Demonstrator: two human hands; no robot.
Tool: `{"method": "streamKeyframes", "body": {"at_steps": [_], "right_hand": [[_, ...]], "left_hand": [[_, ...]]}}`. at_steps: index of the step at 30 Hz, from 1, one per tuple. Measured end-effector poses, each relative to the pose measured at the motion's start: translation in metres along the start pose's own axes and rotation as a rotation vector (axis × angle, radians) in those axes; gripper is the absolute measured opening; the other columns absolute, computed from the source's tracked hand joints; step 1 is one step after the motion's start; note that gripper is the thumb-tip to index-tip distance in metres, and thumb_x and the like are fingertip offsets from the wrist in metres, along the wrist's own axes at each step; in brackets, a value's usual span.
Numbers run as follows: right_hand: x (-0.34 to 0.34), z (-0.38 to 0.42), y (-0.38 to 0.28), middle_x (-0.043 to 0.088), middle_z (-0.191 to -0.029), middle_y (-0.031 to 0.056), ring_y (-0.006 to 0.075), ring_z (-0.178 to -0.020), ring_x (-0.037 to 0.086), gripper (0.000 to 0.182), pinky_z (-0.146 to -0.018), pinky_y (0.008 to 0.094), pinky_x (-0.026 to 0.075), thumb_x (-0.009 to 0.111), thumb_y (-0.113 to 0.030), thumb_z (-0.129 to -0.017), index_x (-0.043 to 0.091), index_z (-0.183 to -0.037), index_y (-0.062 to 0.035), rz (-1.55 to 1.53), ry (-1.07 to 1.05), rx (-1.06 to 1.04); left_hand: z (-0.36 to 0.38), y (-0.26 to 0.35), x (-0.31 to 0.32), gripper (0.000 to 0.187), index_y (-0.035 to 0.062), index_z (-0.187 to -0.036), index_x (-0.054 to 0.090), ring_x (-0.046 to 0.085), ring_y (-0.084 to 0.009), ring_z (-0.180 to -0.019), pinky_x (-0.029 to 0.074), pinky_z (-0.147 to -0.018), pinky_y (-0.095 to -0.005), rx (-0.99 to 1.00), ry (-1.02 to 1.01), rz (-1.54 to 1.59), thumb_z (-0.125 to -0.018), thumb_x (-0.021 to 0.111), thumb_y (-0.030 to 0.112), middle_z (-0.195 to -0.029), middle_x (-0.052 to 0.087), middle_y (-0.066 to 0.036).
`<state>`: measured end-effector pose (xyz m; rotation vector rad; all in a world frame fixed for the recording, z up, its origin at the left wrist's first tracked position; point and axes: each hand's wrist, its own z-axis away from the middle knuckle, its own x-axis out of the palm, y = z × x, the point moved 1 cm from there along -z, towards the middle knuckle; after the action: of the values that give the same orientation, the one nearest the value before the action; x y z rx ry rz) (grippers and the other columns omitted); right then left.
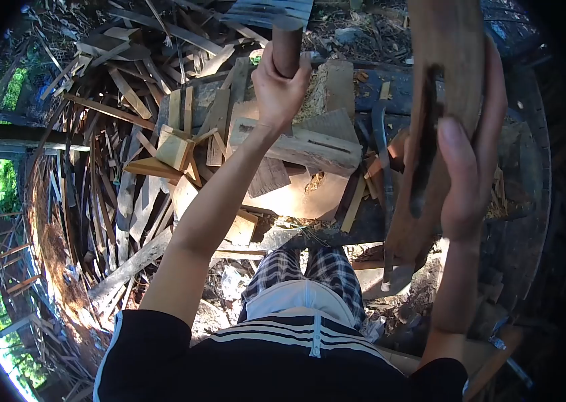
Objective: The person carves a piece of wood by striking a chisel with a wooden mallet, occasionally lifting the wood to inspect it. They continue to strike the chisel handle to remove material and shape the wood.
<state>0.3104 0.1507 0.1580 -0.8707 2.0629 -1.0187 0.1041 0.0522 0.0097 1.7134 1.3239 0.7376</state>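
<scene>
My left hand point(281, 97) is wrapped around a thick round piece of wood point(287, 53), its flat end pointing up and away from me. Close to the camera at the right, my right hand point(469, 171) grips a slotted piece of wood point(453, 60), thumb on the front and fingers around the far edge. A long dark slot runs along this piece. Below my left hand, a wooden block point(326, 153) with narrow slots cut in it lies across a pale board point(296, 201) on the bench. What lies behind the raised piece is hidden.
A long, thin curved bar point(382, 144) lies right of the block. Small offcuts point(174, 149) and wood shavings point(317, 94) cover parts of the bench. A large heap of scrap wood point(105, 120) fills the left side. A corrugated sheet point(266, 10) lies at the back.
</scene>
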Motion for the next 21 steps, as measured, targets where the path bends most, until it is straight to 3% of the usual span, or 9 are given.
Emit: {"method": "streamKeyframes", "body": {"at_steps": [2,4,8,10,11,12,14,15,21], "right_hand": [[-0.001,-0.015,-0.009,0.043,-0.147,0.0198,0.0304,-0.123,0.056,0.069,-0.109,0.0392,0.039,0.049,-0.024,-0.095,0.024,-0.155,-0.0034,-0.020,-0.028,-0.055],[-0.002,-0.023,-0.011,0.048,-0.144,0.0171,0.0263,-0.118,0.059,0.066,-0.105,0.0360,0.041,0.052,-0.027,-0.096,0.028,-0.155,-0.0072,0.405,-0.546,0.213],[-0.002,-0.043,-0.050,0.050,-0.144,0.0171,0.0257,-0.123,0.056,0.066,-0.104,0.0357,0.040,0.055,-0.031,-0.096,0.029,-0.155,-0.0129,0.489,-0.522,0.077],[0.019,-0.048,-0.108,0.047,-0.136,0.0243,0.0231,-0.109,0.061,0.070,-0.090,0.0335,0.050,0.049,-0.021,-0.101,0.011,-0.155,0.0014,0.338,-0.408,0.240],[-0.005,-0.047,-0.038,0.048,-0.146,0.0170,0.0261,-0.127,0.053,0.064,-0.106,0.0367,0.038,0.054,-0.030,-0.096,0.031,-0.155,-0.0188,0.202,-0.344,-0.024],[-0.006,-0.046,-0.028,0.048,-0.146,0.0170,0.0261,-0.127,0.053,0.064,-0.106,0.0367,0.038,0.054,-0.030,-0.096,0.031,-0.155,-0.0188,0.196,-0.345,-0.032],[-0.007,-0.039,-0.019,0.047,-0.147,0.0154,0.0238,-0.129,0.051,0.063,-0.107,0.0347,0.037,0.054,-0.030,-0.097,0.033,-0.154,-0.0141,0.436,-0.551,0.186],[-0.011,-0.043,-0.019,0.047,-0.146,0.0144,0.0222,-0.126,0.051,0.062,-0.108,0.0335,0.037,0.052,-0.030,-0.098,0.033,-0.153,-0.0086,0.574,-0.557,0.085],[-0.018,-0.059,-0.035,0.049,-0.145,0.0169,0.0278,-0.133,0.048,0.064,-0.110,0.0373,0.035,0.053,-0.032,-0.097,0.033,-0.153,-0.0067,0.419,-0.436,0.082]], "left_hand": [[0.002,0.007,0.000,0.028,-0.0007,-0.096,0.058,0.054,-0.0121,-0.067,0.049,-0.067,-0.0300,-0.011,0.013,-0.049,-0.083,0.073,0.020,-0.075,0.062,-0.009],[0.001,0.013,0.001,0.029,-0.0013,-0.098,0.059,0.056,-0.0126,-0.068,0.049,-0.068,-0.0299,0.075,0.018,-0.014,-0.084,0.073,0.019,-0.077,0.063,-0.011],[0.001,0.011,-0.001,0.026,-0.0006,-0.096,0.058,0.054,-0.0129,-0.066,0.049,-0.068,-0.0295,0.109,0.048,0.016,-0.085,0.072,0.018,-0.073,0.063,-0.012],[0.003,0.014,-0.002,0.026,0.0002,-0.094,0.057,0.053,-0.0144,-0.066,0.049,-0.068,-0.0293,0.080,0.044,-0.024,-0.084,0.073,0.018,-0.072,0.061,-0.013],[0.005,0.017,-0.003,0.026,0.0007,-0.093,0.056,0.052,-0.0161,-0.066,0.049,-0.069,-0.0295,0.063,0.045,-0.049,-0.083,0.073,0.017,-0.073,0.060,-0.014],[0.005,0.018,-0.003,0.026,0.0007,-0.093,0.056,0.052,-0.0161,-0.066,0.049,-0.069,-0.0295,0.070,0.049,-0.055,-0.083,0.073,0.017,-0.073,0.060,-0.014],[0.006,0.019,-0.003,0.025,0.0007,-0.092,0.054,0.052,-0.0158,-0.066,0.048,-0.068,-0.0296,0.138,0.056,0.000,-0.083,0.072,0.016,-0.073,0.059,-0.012],[0.006,0.021,-0.003,0.023,0.0006,-0.092,0.054,0.051,-0.0155,-0.065,0.048,-0.068,-0.0295,0.130,0.046,0.003,-0.082,0.070,0.014,-0.073,0.059,-0.012],[0.010,0.020,-0.003,0.023,0.0005,-0.092,0.054,0.052,-0.0123,-0.068,0.049,-0.070,-0.0293,0.033,0.015,0.008,-0.082,0.071,0.013,-0.074,0.060,-0.012]]}}
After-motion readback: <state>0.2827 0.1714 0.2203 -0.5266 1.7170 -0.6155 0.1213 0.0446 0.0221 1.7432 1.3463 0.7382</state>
